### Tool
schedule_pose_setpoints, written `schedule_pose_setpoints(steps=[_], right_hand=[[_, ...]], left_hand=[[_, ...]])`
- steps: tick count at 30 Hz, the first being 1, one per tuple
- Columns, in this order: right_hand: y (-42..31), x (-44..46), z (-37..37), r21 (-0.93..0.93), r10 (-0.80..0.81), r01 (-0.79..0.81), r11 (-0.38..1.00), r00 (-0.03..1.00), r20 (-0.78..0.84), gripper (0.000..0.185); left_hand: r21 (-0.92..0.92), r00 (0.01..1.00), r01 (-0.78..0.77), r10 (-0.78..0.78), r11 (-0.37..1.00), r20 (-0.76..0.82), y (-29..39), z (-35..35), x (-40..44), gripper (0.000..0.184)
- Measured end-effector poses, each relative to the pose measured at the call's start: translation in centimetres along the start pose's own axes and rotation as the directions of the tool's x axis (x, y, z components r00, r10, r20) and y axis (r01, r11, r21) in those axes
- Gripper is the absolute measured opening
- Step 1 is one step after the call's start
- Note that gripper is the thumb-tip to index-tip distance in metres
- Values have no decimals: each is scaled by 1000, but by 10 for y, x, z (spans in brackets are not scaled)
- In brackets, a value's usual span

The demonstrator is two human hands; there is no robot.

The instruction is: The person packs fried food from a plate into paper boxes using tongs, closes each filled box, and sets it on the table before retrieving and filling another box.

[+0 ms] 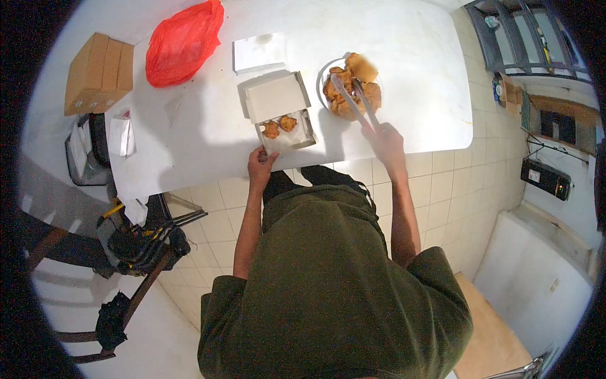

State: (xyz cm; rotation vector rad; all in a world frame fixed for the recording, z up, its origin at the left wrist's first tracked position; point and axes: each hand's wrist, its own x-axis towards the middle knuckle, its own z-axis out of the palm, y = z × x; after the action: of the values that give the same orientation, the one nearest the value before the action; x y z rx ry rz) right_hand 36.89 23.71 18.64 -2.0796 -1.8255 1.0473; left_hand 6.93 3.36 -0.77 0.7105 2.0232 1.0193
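Note:
In the head view, an open cardboard food box (pixel 305 134) sits near the table's front edge, its lid (pixel 273 100) folded back. Two pieces of fried chicken (pixel 288 122) lie inside on pale paper. My left hand (pixel 260 165) grips the box's near left corner, fingers closed on it. To the right, a round dish (pixel 324 83) is heaped with more fried chicken (pixel 372 96). My right hand (pixel 386 146) is wrapped round tongs (pixel 350 101), whose arms reach over the heap. Blur hides whether their tips touch a piece.
Behind the food box lies a closed white box (pixel 259 52). A red plastic bag (pixel 183 47) and brown cartons (pixel 101 74) are at the back left. A small white packet (pixel 122 134) stands by the left edge. Dark shelving (pixel 530 38) is beyond the table's right side.

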Motion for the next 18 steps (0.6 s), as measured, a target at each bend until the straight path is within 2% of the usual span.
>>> schedule_pose_setpoints(steps=[5,8,11,13,14,15,17,18], right_hand=[[10,7,8,4,28,-28,1000,1000,5,54],[11,0,-19,280,139,-202,938,964,228,54],[30,9,-41,481,151,-274,833,948,280,55],[26,20,-61,395,244,-308,866,948,203,54],[34,27,-69,307,153,-184,934,981,122,56],[36,35,-74,100,18,-17,995,1000,-8,60],[35,40,-86,-177,-208,183,967,969,-134,62],[33,46,-90,-311,-265,220,924,958,-110,61]], left_hand=[[-15,1000,17,-17,1000,-12,1,1,-1,58],[-48,1000,9,-10,999,-23,-12,3,3,59],[-52,999,12,-14,999,-29,-16,4,2,60],[-52,1000,16,-17,998,-17,-23,5,5,61],[-55,1000,13,-14,998,-15,-24,5,5,61],[-57,1000,11,-11,998,-13,-24,4,5,61],[-28,1000,10,-10,1000,-2,-17,2,3,60],[1,1000,12,-12,1000,5,-10,0,3,60]])
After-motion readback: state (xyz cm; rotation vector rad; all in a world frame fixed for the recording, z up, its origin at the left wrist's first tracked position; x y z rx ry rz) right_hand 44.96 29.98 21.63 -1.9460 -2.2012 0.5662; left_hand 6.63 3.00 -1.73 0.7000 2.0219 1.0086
